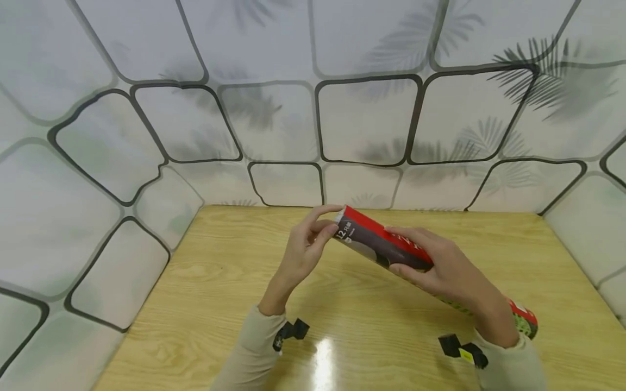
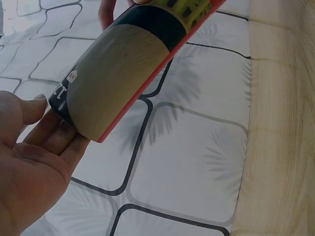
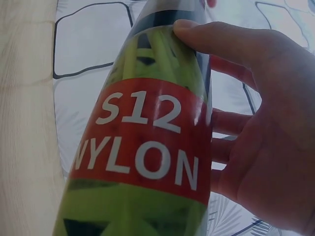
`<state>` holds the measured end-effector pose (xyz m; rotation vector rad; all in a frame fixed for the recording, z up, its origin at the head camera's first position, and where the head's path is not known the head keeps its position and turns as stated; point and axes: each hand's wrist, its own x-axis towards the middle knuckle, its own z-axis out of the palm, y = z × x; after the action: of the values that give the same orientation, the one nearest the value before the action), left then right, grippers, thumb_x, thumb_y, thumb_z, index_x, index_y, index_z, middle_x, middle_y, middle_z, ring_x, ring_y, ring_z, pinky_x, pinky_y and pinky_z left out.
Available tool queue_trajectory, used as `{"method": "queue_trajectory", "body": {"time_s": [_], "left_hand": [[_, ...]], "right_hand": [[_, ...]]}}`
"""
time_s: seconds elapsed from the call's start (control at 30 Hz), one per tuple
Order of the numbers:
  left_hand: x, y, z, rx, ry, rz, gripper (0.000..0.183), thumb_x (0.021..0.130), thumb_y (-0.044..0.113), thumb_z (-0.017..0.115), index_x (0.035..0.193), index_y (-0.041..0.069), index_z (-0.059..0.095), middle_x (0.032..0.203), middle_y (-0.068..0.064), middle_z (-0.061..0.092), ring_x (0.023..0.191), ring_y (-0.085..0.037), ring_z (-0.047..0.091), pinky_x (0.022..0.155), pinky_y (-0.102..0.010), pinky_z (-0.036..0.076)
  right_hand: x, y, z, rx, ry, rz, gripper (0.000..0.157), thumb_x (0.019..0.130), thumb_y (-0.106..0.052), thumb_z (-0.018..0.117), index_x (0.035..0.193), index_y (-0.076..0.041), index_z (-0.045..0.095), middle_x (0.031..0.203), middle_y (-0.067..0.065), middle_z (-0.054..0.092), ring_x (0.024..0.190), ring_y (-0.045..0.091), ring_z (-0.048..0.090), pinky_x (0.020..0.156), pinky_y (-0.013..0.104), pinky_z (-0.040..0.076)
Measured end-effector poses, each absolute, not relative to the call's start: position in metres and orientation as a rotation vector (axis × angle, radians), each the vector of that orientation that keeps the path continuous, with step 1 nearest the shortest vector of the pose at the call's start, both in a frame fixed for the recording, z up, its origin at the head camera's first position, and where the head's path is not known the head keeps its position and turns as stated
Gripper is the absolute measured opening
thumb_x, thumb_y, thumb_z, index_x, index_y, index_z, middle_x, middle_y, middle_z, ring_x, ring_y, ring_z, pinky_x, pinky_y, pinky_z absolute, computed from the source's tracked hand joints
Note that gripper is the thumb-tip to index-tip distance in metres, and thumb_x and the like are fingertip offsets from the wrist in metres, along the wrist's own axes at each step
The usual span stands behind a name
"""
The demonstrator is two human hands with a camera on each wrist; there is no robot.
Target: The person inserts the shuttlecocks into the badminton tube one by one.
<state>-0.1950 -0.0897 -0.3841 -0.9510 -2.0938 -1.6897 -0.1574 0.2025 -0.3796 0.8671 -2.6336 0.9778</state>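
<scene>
A long shuttlecock tube (image 1: 369,236) slants across the head view, its upper end to the left and its lower end past my right wrist. It is red and dark, with "S12 NYLON" on a red band and yellow-green shuttlecocks showing through the clear wall in the right wrist view. My right hand (image 1: 452,274) grips the tube around its middle, thumb on the near side and fingers behind. At the upper left end, my left hand (image 1: 300,252) pinches the rim between thumb and fingers; in the left wrist view the fingers (image 2: 56,132) lie under that end.
The tube is held over a light wood table (image 1: 220,282). A patterned white cloth wall (image 1: 369,122) stands behind the table and along both sides. Small black devices (image 1: 290,331) are strapped at both sleeve cuffs.
</scene>
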Motion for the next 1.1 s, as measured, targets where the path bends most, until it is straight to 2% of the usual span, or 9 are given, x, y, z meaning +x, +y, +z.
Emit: {"method": "queue_trajectory", "body": {"time_s": [0.07, 0.1, 0.2, 0.3, 0.53, 0.73, 0.9, 1.1], "left_hand": [[-0.197, -0.092, -0.384, -0.915, -2.087, -1.715, 0.031, 0.104, 0.001, 0.058, 0.135, 0.003, 0.061, 0.105, -0.018, 0.076, 0.065, -0.013, 0.064, 0.060, -0.022, 0.051], [-0.198, -0.093, -0.385, -0.905, -2.086, -1.720, 0.030, 0.103, 0.000, 0.058, 0.132, 0.001, 0.061, 0.106, -0.019, 0.075, 0.075, -0.017, 0.069, 0.069, -0.024, 0.055], [-0.205, -0.098, -0.389, -0.886, -2.103, -1.707, 0.024, 0.102, -0.001, 0.060, 0.126, -0.001, 0.064, 0.111, -0.018, 0.074, 0.103, -0.028, 0.072, 0.091, -0.036, 0.058], [-0.213, -0.107, -0.395, -0.852, -2.139, -1.645, 0.020, 0.102, 0.000, 0.060, 0.121, -0.001, 0.066, 0.110, -0.017, 0.074, 0.103, -0.031, 0.071, 0.092, -0.042, 0.058], [-0.231, -0.137, -0.416, -0.627, -2.201, -1.485, 0.017, 0.103, 0.000, 0.059, 0.116, 0.003, 0.069, 0.108, -0.012, 0.075, 0.097, -0.027, 0.072, 0.087, -0.040, 0.059], [-0.241, -0.159, -0.434, -0.460, -2.241, -1.388, 0.015, 0.101, -0.005, 0.058, 0.112, -0.002, 0.068, 0.105, -0.015, 0.075, 0.094, -0.032, 0.073, 0.084, -0.049, 0.060], [-0.249, -0.173, -0.447, -0.344, -2.367, -1.188, 0.016, 0.099, -0.007, 0.059, 0.110, -0.002, 0.068, 0.107, -0.016, 0.075, 0.099, -0.036, 0.071, 0.084, -0.050, 0.060], [-0.252, -0.190, -0.456, -0.254, -2.498, -1.127, 0.017, 0.101, -0.003, 0.058, 0.114, 0.002, 0.068, 0.114, -0.017, 0.072, 0.106, -0.037, 0.068, 0.090, -0.052, 0.056]], "right_hand": [[-0.158, 0.203, -0.380, 0.848, -2.643, 0.973, 0.068, 0.089, -0.030, 0.084, 0.149, -0.022, 0.054, 0.136, 0.004, 0.062, 0.103, 0.019, 0.061, 0.076, 0.040, 0.056], [-0.159, 0.204, -0.381, 0.838, -2.649, 0.972, 0.068, 0.089, -0.030, 0.083, 0.149, -0.021, 0.053, 0.136, 0.005, 0.062, 0.103, 0.020, 0.061, 0.075, 0.040, 0.056], [-0.161, 0.205, -0.385, 0.794, -2.671, 0.959, 0.068, 0.089, -0.029, 0.083, 0.150, -0.019, 0.053, 0.136, 0.009, 0.062, 0.102, 0.023, 0.062, 0.076, 0.042, 0.056], [-0.166, 0.205, -0.394, 0.757, -2.701, 0.941, 0.067, 0.090, -0.029, 0.082, 0.150, -0.017, 0.052, 0.135, 0.012, 0.063, 0.102, 0.026, 0.063, 0.077, 0.044, 0.056], [-0.179, 0.198, -0.415, 0.672, -2.786, 0.887, 0.067, 0.088, -0.026, 0.084, 0.147, -0.015, 0.054, 0.128, 0.015, 0.065, 0.102, 0.029, 0.063, 0.080, 0.047, 0.055], [-0.185, 0.184, -0.432, 0.654, -2.879, 0.865, 0.065, 0.088, -0.031, 0.083, 0.146, -0.016, 0.056, 0.128, 0.015, 0.066, 0.102, 0.030, 0.062, 0.080, 0.047, 0.053], [-0.188, 0.177, -0.442, 0.645, -2.901, 0.834, 0.064, 0.088, -0.032, 0.083, 0.143, -0.015, 0.058, 0.125, 0.015, 0.067, 0.101, 0.030, 0.063, 0.082, 0.049, 0.053], [-0.188, 0.173, -0.450, 0.637, -2.924, 0.816, 0.062, 0.088, -0.030, 0.083, 0.142, -0.014, 0.058, 0.125, 0.015, 0.068, 0.102, 0.030, 0.064, 0.082, 0.052, 0.054]]}}
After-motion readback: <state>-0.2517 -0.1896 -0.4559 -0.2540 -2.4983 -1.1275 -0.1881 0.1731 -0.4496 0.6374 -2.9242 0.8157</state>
